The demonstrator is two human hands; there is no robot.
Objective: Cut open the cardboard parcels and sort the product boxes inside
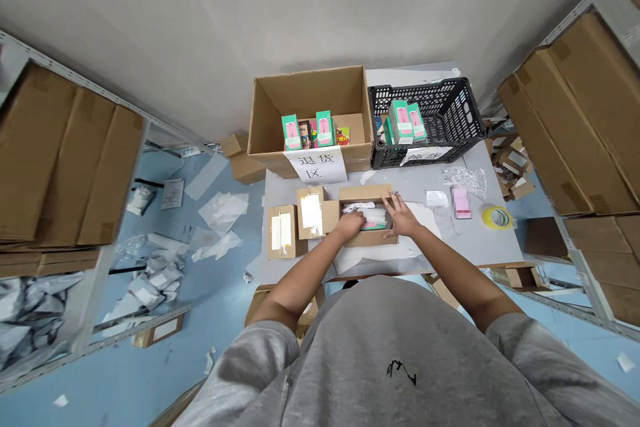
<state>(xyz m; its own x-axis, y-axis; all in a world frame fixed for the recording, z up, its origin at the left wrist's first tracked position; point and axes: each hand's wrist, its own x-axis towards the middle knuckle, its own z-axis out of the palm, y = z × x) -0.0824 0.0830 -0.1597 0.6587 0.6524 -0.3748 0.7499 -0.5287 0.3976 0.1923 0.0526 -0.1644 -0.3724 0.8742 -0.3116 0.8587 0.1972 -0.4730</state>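
Note:
An opened small cardboard box (367,238) lies on the table in front of me, with flaps folded out. Inside it are white crumpled packing paper (361,205) and a flat item (375,219) with a green edge, partly covered. My left hand (352,223) reaches in at the box's left end, its fingers curled against the contents; what they grip is hidden. Spread fingers of my right hand (401,219) rest along the box's right side and edge. Two taped cardboard boxes with white labels, a nearer one (289,250) and another (303,199), stand to the left.
A large carton (260,127) and a black plastic crate (445,145) at the table's back hold green-and-pink boxes. To the right lie yellow tape (497,217), a pink card (461,203) and bubble wrap (473,179). Shelves with cartons (65,160) flank both sides; paper litters the floor.

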